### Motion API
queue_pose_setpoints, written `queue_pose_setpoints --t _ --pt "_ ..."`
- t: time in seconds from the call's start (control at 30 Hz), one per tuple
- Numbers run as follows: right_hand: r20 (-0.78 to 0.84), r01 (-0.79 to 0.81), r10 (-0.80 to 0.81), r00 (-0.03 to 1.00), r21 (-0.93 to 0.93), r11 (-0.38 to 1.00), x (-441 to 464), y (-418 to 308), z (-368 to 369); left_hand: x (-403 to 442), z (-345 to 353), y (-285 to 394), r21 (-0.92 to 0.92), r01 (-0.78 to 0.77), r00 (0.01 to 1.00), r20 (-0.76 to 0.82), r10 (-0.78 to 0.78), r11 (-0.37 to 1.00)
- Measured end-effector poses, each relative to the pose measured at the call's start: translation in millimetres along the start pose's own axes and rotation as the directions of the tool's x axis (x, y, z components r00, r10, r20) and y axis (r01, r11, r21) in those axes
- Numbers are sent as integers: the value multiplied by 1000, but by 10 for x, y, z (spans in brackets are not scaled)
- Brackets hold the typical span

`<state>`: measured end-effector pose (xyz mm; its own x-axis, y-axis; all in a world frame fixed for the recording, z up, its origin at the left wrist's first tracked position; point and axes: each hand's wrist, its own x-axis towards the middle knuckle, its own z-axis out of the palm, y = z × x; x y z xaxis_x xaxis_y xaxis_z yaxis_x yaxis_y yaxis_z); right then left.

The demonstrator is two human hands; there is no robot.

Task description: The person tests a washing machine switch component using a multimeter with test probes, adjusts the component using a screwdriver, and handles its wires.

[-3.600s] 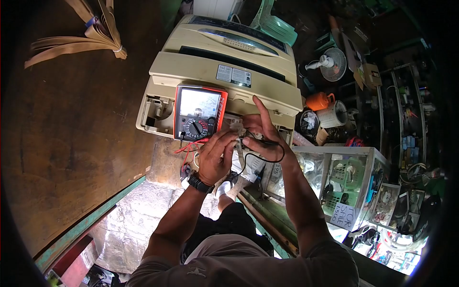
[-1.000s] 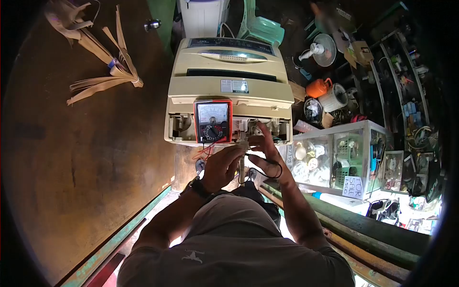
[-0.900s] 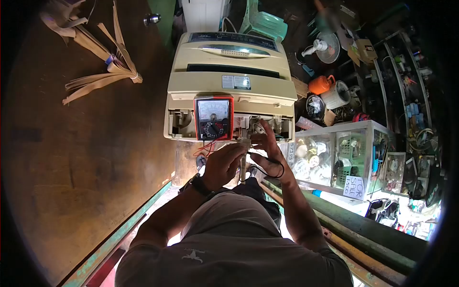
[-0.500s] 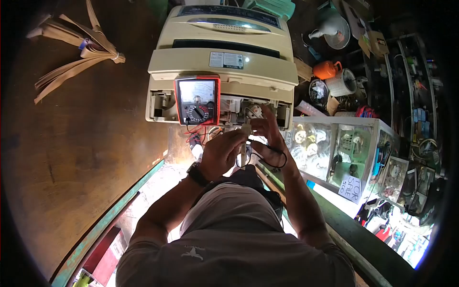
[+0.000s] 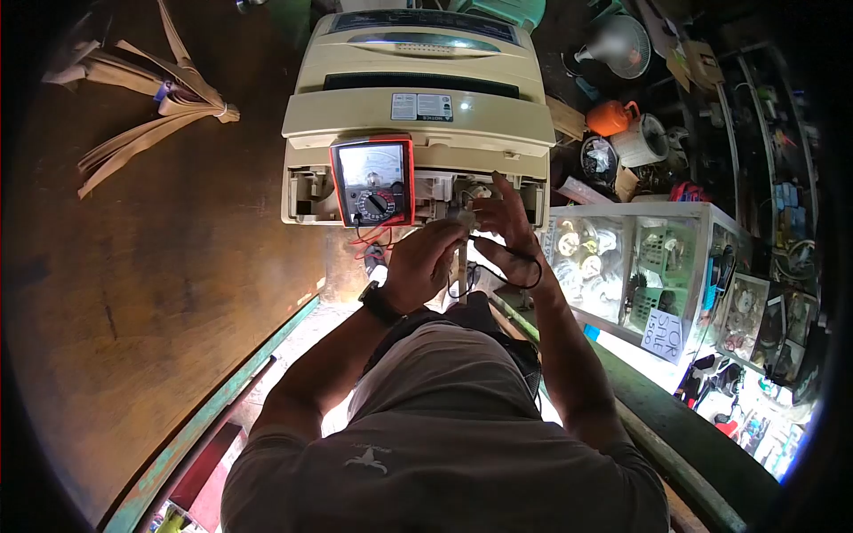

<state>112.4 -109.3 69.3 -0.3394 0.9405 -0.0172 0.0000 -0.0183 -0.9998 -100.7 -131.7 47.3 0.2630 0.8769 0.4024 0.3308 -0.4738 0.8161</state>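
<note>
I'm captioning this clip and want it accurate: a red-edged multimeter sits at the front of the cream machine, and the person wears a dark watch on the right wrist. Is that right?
Not quite: the head view shows the dark watch on the left wrist. The red-edged multimeter does sit at the front of the cream machine.

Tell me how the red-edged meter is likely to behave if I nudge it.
The meter looks like a rigid case, so it probably won't flex. Its broad display window could be fragile if knocked. Set near the front edge of the machine, with red leads trailing below it, it may shift or tip, especially if they are tugged.
</note>
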Motion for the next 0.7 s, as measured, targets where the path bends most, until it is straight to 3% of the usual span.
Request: queue_pose_setpoints --t 0.23,0.7 --pt "22 -51 51 998 27 998 12 -4 -16 12 -18 -15 1 -22 1000 -21 22 1000" --pt "17 -4 4 1000 3 1000 59 -49 -21 49 -59 -3 1 -17 999 -29 17 1000"
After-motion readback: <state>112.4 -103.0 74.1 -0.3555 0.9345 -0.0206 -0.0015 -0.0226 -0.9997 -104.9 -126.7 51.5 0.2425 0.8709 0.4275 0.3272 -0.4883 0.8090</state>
